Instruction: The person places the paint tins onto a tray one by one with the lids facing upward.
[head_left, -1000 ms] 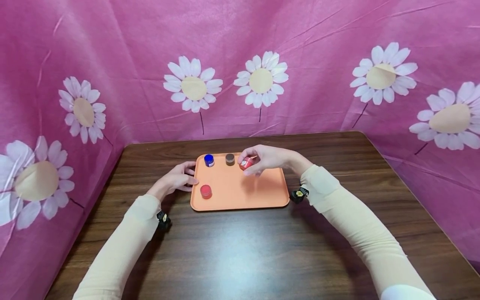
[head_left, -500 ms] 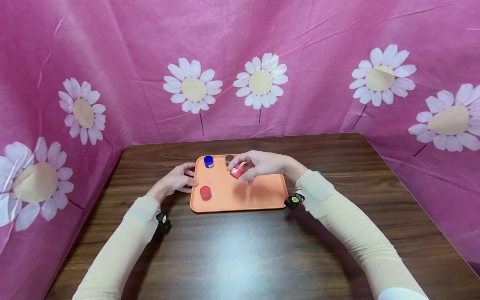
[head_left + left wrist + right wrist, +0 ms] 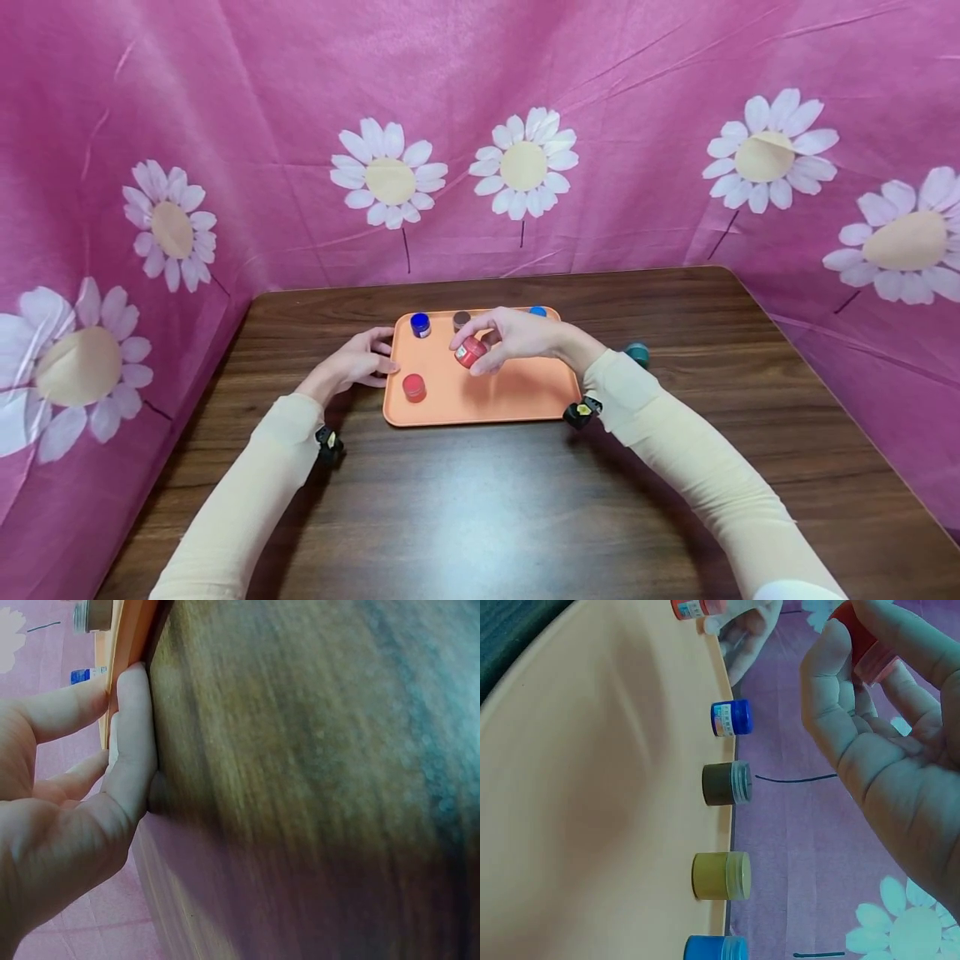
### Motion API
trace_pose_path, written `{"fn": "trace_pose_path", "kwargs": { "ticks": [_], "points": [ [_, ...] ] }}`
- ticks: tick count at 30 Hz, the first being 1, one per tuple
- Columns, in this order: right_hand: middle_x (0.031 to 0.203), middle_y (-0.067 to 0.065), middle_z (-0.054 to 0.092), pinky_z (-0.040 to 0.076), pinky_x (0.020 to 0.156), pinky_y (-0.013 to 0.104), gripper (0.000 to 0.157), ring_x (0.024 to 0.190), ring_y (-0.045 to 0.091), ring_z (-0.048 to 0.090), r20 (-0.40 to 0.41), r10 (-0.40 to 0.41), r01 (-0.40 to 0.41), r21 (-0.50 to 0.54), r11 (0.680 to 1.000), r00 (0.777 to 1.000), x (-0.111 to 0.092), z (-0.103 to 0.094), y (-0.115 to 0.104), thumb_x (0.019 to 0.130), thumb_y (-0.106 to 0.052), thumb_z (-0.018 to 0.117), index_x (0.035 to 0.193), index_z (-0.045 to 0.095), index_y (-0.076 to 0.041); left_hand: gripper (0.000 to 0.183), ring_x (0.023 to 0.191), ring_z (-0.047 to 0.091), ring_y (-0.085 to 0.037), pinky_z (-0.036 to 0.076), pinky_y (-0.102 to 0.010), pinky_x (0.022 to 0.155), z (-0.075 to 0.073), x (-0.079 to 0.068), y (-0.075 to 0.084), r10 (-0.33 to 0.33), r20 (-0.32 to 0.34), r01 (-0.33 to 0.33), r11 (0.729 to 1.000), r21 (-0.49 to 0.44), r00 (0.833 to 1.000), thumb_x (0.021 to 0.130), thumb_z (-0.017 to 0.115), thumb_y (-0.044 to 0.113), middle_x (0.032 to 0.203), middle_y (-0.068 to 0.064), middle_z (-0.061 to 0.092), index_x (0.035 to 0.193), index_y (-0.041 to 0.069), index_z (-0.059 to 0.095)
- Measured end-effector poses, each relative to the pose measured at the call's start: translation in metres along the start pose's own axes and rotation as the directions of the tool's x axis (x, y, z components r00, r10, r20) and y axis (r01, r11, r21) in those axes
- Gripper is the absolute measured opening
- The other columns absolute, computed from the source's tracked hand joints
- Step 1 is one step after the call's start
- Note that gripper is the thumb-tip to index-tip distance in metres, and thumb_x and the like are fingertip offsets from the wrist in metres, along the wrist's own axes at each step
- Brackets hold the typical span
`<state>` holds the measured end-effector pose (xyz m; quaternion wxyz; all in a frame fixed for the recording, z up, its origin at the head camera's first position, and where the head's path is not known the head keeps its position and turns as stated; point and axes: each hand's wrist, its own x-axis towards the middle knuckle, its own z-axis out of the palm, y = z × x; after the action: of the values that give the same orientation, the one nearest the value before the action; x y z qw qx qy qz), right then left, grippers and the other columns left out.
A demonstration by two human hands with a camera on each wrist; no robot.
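My right hand [image 3: 528,335] pinches a small red paint jar [image 3: 471,352] between thumb and fingers, tilted above the orange tray [image 3: 480,404]. The right wrist view shows this red jar's lid near the fingertips. At the tray's left edge, my left hand [image 3: 356,358] grips the rim, thumb and fingers on either side. Another red jar [image 3: 414,387] stands at the tray's front left. Along the back sit a dark blue jar [image 3: 420,323], a brown jar [image 3: 461,319], a yellow jar [image 3: 711,876] and a light blue jar [image 3: 537,312]. The right hand hides the yellow one from the head view.
A green jar [image 3: 637,354] stands on the wooden table [image 3: 450,517] to the right of the tray, partly behind the right sleeve. A pink cloth [image 3: 285,125] with large daisies hangs around the table's back and sides.
The right hand has moved left and slightly nearer with the red jar, tilting it. The light blue and green jars have come into sight. The left hand stays on the tray.
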<state>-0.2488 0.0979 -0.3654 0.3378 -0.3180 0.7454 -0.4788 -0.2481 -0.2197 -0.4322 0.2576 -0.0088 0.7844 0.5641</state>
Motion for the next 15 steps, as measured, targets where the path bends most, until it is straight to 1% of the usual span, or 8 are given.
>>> {"fn": "trace_pose_path", "kwargs": {
  "ticks": [1,4,7,10,15],
  "points": [
    [0.121,0.011,0.061,0.060,0.086,0.046,0.046,0.101,0.029,0.064,0.001,0.003,-0.003,-0.015,1.000,1.000,0.000,0.001,0.001,0.084,-0.017,0.084,0.127,0.069,-0.014,0.082,0.092,0.062,-0.022,0.062,-0.040,0.079,0.000,0.000,0.000,0.001,0.000,-0.001,1.000,0.001,1.000,0.092,0.063,-0.007,0.130,-0.022,0.040,0.160,0.005,0.020],
    [0.121,0.008,0.062,0.059,0.086,0.041,0.047,0.104,0.026,0.062,0.006,0.003,-0.003,-0.057,0.998,1.000,0.003,0.003,0.003,0.084,-0.020,0.085,0.127,0.069,-0.013,0.082,0.093,0.062,-0.022,0.062,-0.040,0.079,0.000,-0.001,0.001,0.005,-0.001,-0.005,1.000,0.001,1.000,0.092,0.063,-0.007,0.131,-0.022,0.039,0.160,0.005,0.020],
    [0.116,0.006,0.065,0.057,0.083,0.035,0.049,0.102,0.023,0.061,0.018,0.002,0.000,-0.103,0.995,1.000,0.007,0.005,0.006,0.084,-0.021,0.085,0.128,0.068,-0.009,0.082,0.094,0.061,-0.022,0.062,-0.040,0.080,0.000,-0.002,0.002,0.002,-0.005,-0.002,1.000,0.002,1.000,0.092,0.063,-0.008,0.132,-0.023,0.039,0.160,0.005,0.020],
    [0.110,0.005,0.067,0.055,0.081,0.032,0.049,0.097,0.021,0.060,0.031,0.011,-0.008,-0.105,0.994,0.999,0.010,0.008,0.009,0.084,-0.017,0.085,0.128,0.067,-0.005,0.081,0.094,0.061,-0.022,0.062,-0.041,0.080,0.000,-0.003,0.003,-0.003,-0.008,0.003,1.000,0.000,1.000,0.092,0.062,-0.008,0.132,-0.023,0.039,0.160,0.005,0.020],
    [0.105,0.002,0.071,0.053,0.080,0.028,0.045,0.091,0.016,0.060,0.029,0.025,-0.022,-0.104,0.994,0.999,0.014,0.011,0.018,0.083,-0.013,0.085,0.125,0.069,-0.006,0.081,0.094,0.061,-0.021,0.062,-0.041,0.080,0.000,-0.002,0.002,-0.001,-0.002,0.001,1.000,-0.002,1.000,0.092,0.062,-0.008,0.132,-0.024,0.039,0.160,0.005,0.020]
  ]
}}
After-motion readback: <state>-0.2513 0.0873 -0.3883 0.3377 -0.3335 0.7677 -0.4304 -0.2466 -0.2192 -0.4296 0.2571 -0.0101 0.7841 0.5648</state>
